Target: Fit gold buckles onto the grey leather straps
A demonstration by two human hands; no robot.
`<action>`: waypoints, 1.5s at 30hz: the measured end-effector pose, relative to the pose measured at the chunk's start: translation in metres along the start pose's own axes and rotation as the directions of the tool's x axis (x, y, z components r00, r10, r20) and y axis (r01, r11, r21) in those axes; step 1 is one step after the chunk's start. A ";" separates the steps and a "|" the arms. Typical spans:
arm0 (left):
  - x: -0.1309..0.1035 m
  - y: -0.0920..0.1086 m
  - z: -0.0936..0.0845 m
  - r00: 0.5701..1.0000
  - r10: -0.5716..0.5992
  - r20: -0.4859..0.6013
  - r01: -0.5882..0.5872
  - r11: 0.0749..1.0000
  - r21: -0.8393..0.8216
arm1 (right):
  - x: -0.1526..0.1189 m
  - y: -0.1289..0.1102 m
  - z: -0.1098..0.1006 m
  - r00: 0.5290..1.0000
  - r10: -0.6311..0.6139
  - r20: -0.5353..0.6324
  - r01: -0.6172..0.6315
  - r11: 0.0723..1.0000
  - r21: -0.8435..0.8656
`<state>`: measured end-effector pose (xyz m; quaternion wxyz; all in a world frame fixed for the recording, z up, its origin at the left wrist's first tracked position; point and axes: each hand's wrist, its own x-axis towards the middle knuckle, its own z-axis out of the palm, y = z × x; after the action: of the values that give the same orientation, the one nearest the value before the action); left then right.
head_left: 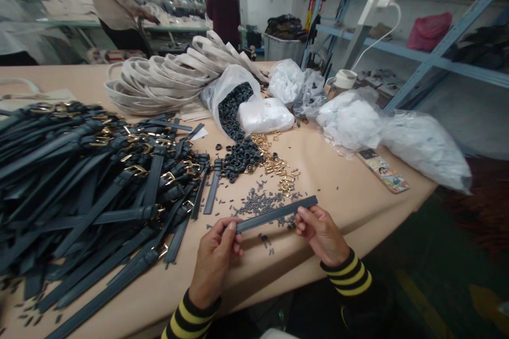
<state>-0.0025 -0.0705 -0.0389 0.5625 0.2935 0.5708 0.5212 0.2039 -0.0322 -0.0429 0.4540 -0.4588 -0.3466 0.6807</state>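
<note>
A dark leather strap [274,215] is stretched between my two hands over the table. My left hand [218,251] pinches its left end between thumb and fingers. At the other end, my right hand [318,230] grips the strap near its tip, fingers curled. Beneath and behind the strap lie many small dark pins [258,202]. Gold buckles [276,161] and a heap of dark loops [242,158] sit farther back. One short strap [213,186] lies just left of the loops.
A big pile of buckled dark straps [91,185] covers the table's left side. Coiled beige straps [167,77] and an open bag of loops [234,103] stand behind. Plastic bags [350,119] and a phone [384,170] lie right. Two people [223,8] are in the background.
</note>
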 end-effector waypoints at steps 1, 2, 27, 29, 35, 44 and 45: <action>-0.001 0.000 0.001 1.000 0.008 -0.002 -0.008 1.000 0.022 | -0.001 0.001 0.000 0.999 0.016 0.052 -0.009 0.992 -0.127; -0.002 0.000 0.002 1.000 0.021 -0.004 -0.021 0.999 0.044 | -0.003 0.003 0.000 0.993 0.031 0.111 0.002 0.958 -0.287; -0.007 -0.012 0.021 0.972 -0.173 0.159 0.184 0.981 -0.057 | -0.007 0.002 0.028 0.850 0.284 0.443 -0.108 0.918 -0.382; -0.007 -0.013 0.024 0.974 -0.150 0.169 0.151 0.988 0.006 | -0.008 0.003 0.032 0.843 0.261 0.470 -0.097 0.934 -0.345; -0.012 -0.014 0.027 0.926 0.371 0.073 -0.369 0.848 0.381 | -0.009 0.006 0.042 0.912 0.172 0.373 -0.033 0.936 -0.351; -0.012 -0.020 0.024 0.762 0.548 0.346 -0.638 0.541 0.548 | -0.001 0.013 0.039 0.921 0.167 0.351 -0.018 0.920 -0.392; -0.012 -0.021 0.026 0.718 0.601 0.351 -0.671 0.464 0.578 | 0.000 0.013 0.040 0.922 0.164 0.350 -0.020 0.925 -0.380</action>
<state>0.0295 -0.0803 -0.0501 0.2089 0.6909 0.5382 0.4352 0.1628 -0.0392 -0.0405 0.2514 -0.4131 -0.5264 0.6993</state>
